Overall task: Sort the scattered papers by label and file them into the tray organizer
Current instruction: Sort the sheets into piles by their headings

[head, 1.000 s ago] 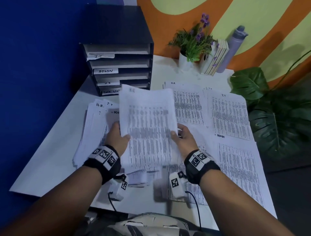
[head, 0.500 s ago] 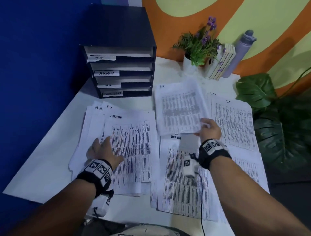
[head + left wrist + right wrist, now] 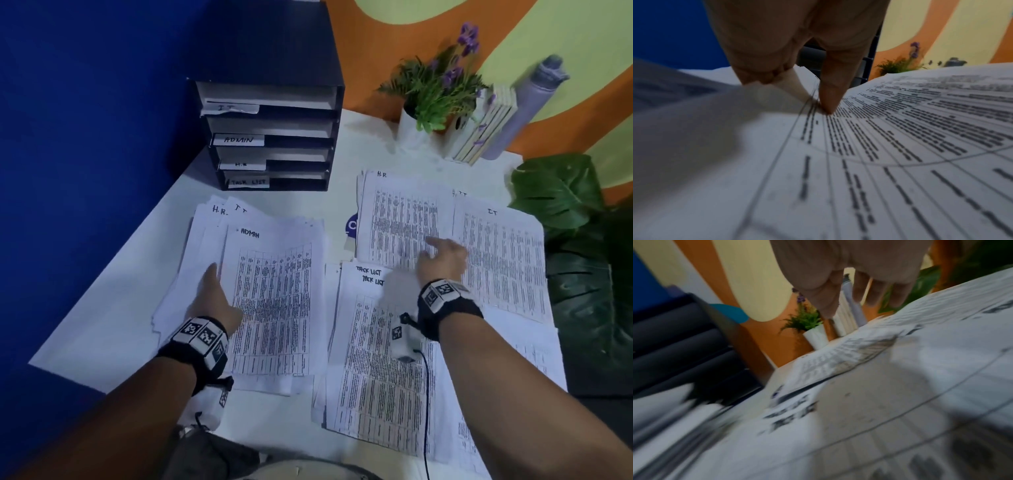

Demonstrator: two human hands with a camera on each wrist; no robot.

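Note:
The black tray organizer point(image 3: 301, 68) stands at the back left, its slots labelled IT, ADMIN, H.R and TASK LIST. In front of it lies a fanned pile topped by an ADMIN sheet point(image 3: 274, 301). My left hand point(image 3: 219, 294) pinches that sheet's left edge; the left wrist view shows the thumb point(image 3: 830, 97) on top of the print and the fingers curled under the raised edge. To the right lie an H.R sheet point(image 3: 400, 219), an IT sheet point(image 3: 503, 257) and a TASK LIST pile point(image 3: 370, 377). My right hand point(image 3: 442, 253) hovers over the H.R sheet's near edge, fingers point(image 3: 861, 288) straight, holding nothing.
A potted plant point(image 3: 435, 89), a row of books point(image 3: 486, 130) and a grey bottle point(image 3: 527, 102) stand at the back right of the white table point(image 3: 113, 325). A large-leaved plant point(image 3: 575, 240) hangs beside the table's right edge. A blue wall runs along the left.
Both hands held one sheet up; the right hand carried it to the back right, laid it on the H.R pile and let go. The left hand dropped onto the ADMIN sheet's left edge.

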